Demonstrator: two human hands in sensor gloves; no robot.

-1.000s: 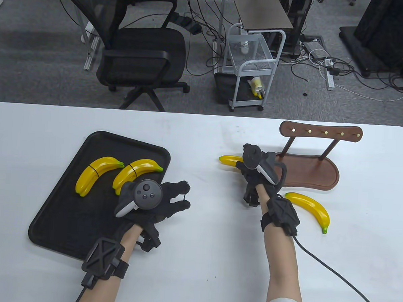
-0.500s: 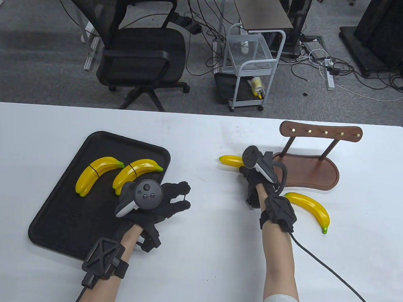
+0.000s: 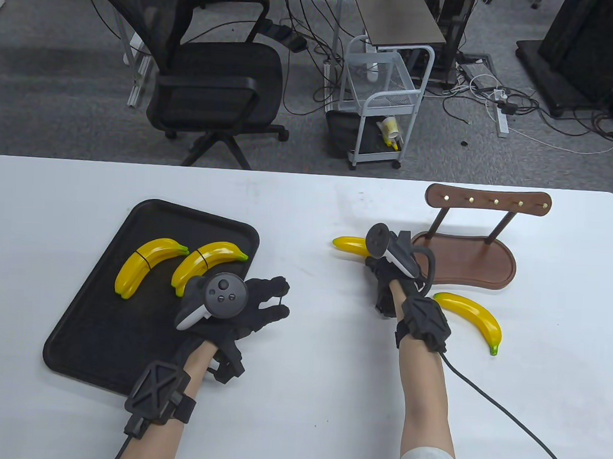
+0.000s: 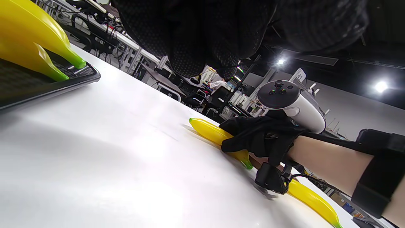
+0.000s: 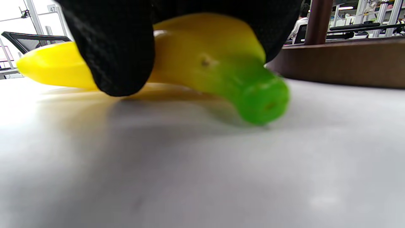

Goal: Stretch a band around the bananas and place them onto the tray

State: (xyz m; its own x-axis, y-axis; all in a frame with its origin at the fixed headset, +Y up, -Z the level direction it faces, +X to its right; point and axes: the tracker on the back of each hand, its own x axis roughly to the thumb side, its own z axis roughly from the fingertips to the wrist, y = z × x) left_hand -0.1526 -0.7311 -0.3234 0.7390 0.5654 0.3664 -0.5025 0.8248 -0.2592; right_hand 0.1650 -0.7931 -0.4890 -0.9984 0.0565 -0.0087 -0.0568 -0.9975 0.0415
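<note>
Two banded banana pairs (image 3: 148, 265) (image 3: 207, 263) lie on the black tray (image 3: 90, 331) at the left. My left hand (image 3: 261, 301) rests by the tray's right edge, fingers spread and holding nothing. My right hand (image 3: 379, 261) grips a loose yellow banana (image 3: 349, 243) lying on the table left of the wooden stand; in the right wrist view the gloved fingers (image 5: 117, 47) wrap over the banana (image 5: 205, 57) near its green tip. Another loose banana (image 3: 474, 315) lies to the right of my right wrist. No loose band is visible.
A brown wooden stand with brass hooks (image 3: 483, 239) sits at the back right, its base close behind my right hand. A black cable (image 3: 507, 414) trails from my right wrist across the table. An office chair (image 3: 207, 75) and a white cart (image 3: 382, 105) stand beyond the table.
My right hand has shifted slightly left and settled down over the loose banana. The left hand and the tray's bananas have not moved.
</note>
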